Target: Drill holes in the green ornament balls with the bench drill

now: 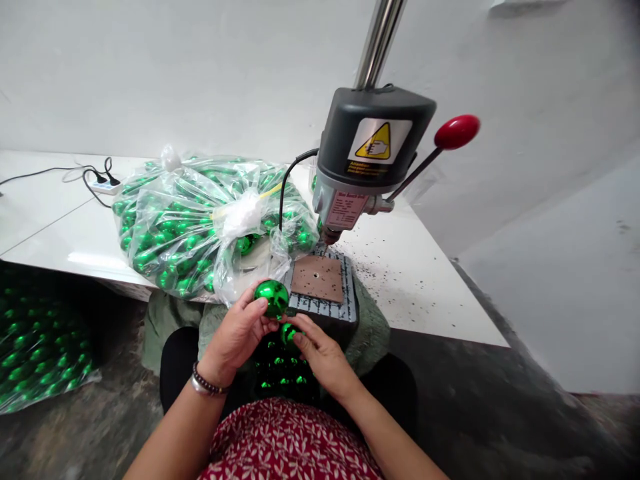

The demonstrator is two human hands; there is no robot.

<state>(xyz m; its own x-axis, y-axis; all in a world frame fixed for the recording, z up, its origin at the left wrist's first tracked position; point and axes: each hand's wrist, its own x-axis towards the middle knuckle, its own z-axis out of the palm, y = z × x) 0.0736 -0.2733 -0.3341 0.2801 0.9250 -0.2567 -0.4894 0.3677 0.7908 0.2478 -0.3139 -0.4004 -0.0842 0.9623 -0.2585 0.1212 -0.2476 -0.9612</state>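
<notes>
A shiny green ball is held in the fingers of my left hand, just in front of the drill press base. My right hand is close beside it, its thumb and fingers closed on a second green ball that sits a little lower. Below both hands, more green balls lie in a dark space at my lap. A brown board with a small hole rests on the ridged base of the drill press, under the drill bit.
Large clear bags of green balls stand on the white table at the left and on the floor. A red-knobbed lever sticks out right of the drill. Dark shavings litter the table; a power strip lies behind.
</notes>
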